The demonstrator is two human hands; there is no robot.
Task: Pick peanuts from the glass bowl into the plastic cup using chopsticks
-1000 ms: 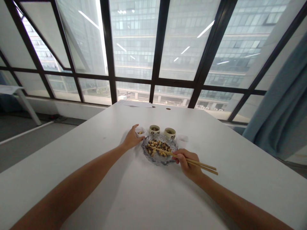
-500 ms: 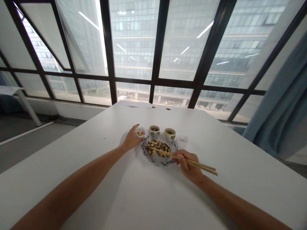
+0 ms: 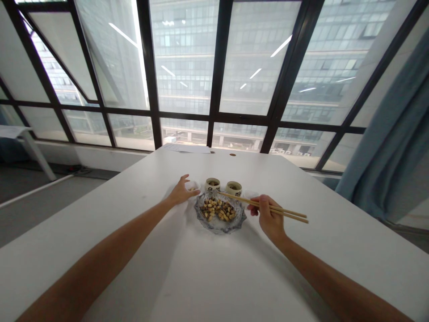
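My left hand is beside a small white dish, its fingers spread, the thumb along the near side; the dish holds a few pale pieces. My right hand grips a pair of wooden chopsticks. Their tips reach over the far rim of a clear glass bowl, close to the left patterned cup. Anything pinched at the tips is too small to make out. Peanuts mixed with darker pieces lie in the bowl. To the right stands a second patterned cup.
Another small whitish dish is partly hidden behind my right hand. Papers and a round brown spot are at the far end of the white table. Windows stand beyond, with a blue curtain at the right.
The chopstick tips have risen out of the peanut mix and moved to the bowl's far rim. The left dish, which was tipped towards me, now sits flatter, with my left fingers more apart.
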